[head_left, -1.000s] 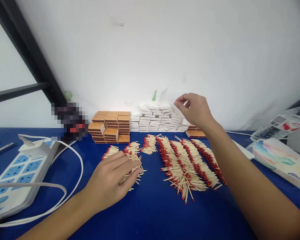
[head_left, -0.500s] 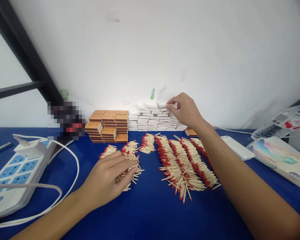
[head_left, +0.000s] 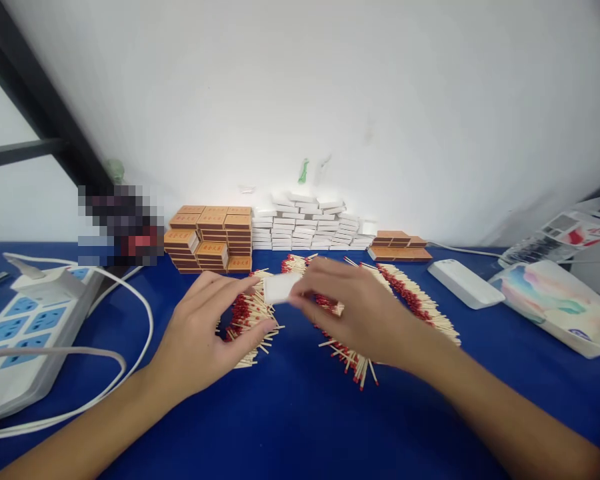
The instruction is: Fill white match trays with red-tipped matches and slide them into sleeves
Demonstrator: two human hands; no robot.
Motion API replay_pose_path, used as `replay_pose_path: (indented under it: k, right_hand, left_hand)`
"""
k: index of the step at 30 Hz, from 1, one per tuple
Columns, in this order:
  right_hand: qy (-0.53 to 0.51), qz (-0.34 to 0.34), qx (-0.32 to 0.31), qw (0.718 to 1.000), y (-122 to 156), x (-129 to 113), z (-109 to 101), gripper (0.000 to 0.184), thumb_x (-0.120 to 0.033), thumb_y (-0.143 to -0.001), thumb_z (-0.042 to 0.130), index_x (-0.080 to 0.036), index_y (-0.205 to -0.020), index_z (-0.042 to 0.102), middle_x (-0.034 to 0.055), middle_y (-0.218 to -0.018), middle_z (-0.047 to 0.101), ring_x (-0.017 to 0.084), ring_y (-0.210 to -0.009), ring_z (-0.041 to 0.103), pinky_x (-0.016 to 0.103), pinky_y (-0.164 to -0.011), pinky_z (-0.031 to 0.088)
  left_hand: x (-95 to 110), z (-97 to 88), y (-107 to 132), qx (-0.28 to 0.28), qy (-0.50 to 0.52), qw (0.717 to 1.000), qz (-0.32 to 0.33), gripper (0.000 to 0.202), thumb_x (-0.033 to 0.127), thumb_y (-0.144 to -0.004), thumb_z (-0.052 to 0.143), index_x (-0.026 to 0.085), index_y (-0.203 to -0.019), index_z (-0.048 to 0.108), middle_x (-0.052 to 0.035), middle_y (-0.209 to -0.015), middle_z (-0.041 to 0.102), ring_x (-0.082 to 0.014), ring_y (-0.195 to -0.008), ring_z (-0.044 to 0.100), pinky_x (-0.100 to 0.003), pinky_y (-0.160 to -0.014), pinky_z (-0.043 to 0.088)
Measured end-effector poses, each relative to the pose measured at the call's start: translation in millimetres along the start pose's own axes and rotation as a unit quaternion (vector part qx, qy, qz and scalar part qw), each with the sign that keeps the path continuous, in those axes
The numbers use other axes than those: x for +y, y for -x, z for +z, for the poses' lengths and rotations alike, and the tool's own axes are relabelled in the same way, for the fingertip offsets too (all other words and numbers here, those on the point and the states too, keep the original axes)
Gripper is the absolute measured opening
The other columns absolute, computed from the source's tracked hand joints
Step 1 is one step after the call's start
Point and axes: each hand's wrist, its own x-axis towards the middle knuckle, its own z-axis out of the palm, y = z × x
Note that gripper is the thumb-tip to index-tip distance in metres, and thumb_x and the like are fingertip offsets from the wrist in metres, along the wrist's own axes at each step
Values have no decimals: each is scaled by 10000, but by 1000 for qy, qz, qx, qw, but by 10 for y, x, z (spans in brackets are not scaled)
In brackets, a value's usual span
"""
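Observation:
My right hand (head_left: 353, 310) holds a small white matchbox tray (head_left: 280, 288) by pinched fingers, just above the blue table (head_left: 300, 427). My left hand (head_left: 207, 333) rests beside it on a small pile of red-tipped matches (head_left: 247, 317), fingers curled around a bundle of them. Long rows of matches (head_left: 420, 300) lie behind and under my right hand. Against the wall stand a stack of white inner trays (head_left: 305, 223) and stacks of orange matchbox sleeves (head_left: 210, 237).
A white power strip (head_left: 25, 327) with its cable (head_left: 130, 360) lies at the left. A few more orange sleeves (head_left: 397, 245), a white flat device (head_left: 460, 283) and a colourful packet (head_left: 555, 303) sit at the right. A pixelated dark object (head_left: 120, 223) is at the back left.
My right hand took a white tray from the stack at the wall and brought it down toward my left hand. My left hand lifted slightly and curled round the matches.

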Motion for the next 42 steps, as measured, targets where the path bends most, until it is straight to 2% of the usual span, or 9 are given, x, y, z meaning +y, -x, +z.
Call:
replay_pose_path:
  k: [3,7,11,14,16,22,31,37,42]
  right_hand:
    - [-8,-17,-10,1000,149,-45,231,215,-243,-1060,501,-207,-982,699,57,-904,674,171,-787,607,319,-670,454]
    - [-46,-21,20,999,170,-13,345,195,-274,-1066,504,-216,-1026,686,65,-951,691,187,-859,629,332,-729,484]
    - [-73,97,64,991,146,5,419,163,-284,-1013,595,-233,-1160,644,39,-980,709,170,-808,632,327,-724,484]
    - [-54,163,36,985,120,19,494,99,-328,-962,664,-234,-945,686,26,-891,700,182,-800,624,341,-726,466]
    - [-44,180,-1,983,97,27,542,175,-368,-946,686,-232,-837,698,35,-865,696,195,-814,624,355,-731,460]
    - [-33,155,-42,986,51,17,647,220,-387,-916,747,-217,-784,704,41,-831,705,229,-890,609,390,-789,464]
    - [-78,173,-78,979,41,20,652,135,-178,-908,702,-205,-776,697,14,-817,704,196,-884,598,340,-764,462]
    - [-77,168,-86,979,63,53,626,116,-202,-934,698,-203,-818,689,18,-847,697,199,-906,591,347,-796,465]
    - [-95,153,-101,978,99,71,476,121,-234,-985,662,-208,-867,671,29,-915,688,198,-962,580,350,-849,463]
  left_hand:
    - [3,27,12,-20,23,1000,-1,395,365,-897,785,211,-1248,691,-71,-1103,745,-231,-1011,620,-380,-908,533]
    - [-3,29,0,-14,58,998,-25,265,339,-888,781,203,-1110,732,-59,-1021,752,-221,-965,637,-361,-866,535]
    - [-57,-1,-26,38,17,996,-76,262,357,-894,768,217,-1114,738,-43,-1013,751,-226,-971,645,-364,-882,511]
    - [-128,-15,-35,70,-11,988,-134,266,390,-895,761,245,-1117,743,-29,-1015,731,-223,-940,645,-357,-840,506]
    - [-159,-18,-36,76,-17,986,-147,268,401,-895,760,264,-1124,742,-15,-998,724,-215,-909,638,-353,-825,501]
    - [-108,-27,-29,64,-11,990,-128,240,380,-910,743,233,-1099,739,-18,-981,711,-207,-924,630,-345,-852,504]
    - [-88,-6,-36,80,-14,991,-104,245,349,-893,765,218,-1100,747,-11,-980,723,-191,-917,640,-328,-841,512]
    - [-110,12,-24,83,-24,992,-90,247,349,-885,780,220,-1092,741,-4,-944,713,-193,-894,646,-339,-830,520]
    - [-163,5,-22,78,-28,992,-95,262,364,-881,782,220,-1096,743,-9,-958,727,-200,-896,659,-348,-822,525]
